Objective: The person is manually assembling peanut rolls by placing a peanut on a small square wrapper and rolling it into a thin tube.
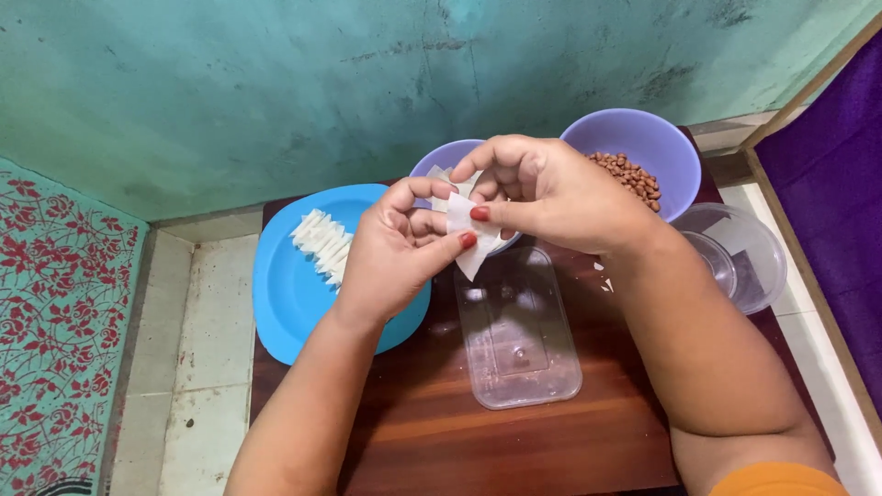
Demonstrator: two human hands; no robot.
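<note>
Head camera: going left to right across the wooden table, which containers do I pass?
Blue plate with white folded pieces → clear plastic lid → purple bowl of peanuts → clear round container.

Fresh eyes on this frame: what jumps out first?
Dead centre, the left hand and right hand, red nails, share a grip on a white wrapper sheet above a clear plastic lid. At left, a bright blue plate carries a row of folded white pieces. At upper right, a lavender bowl holds peanuts.
</note>
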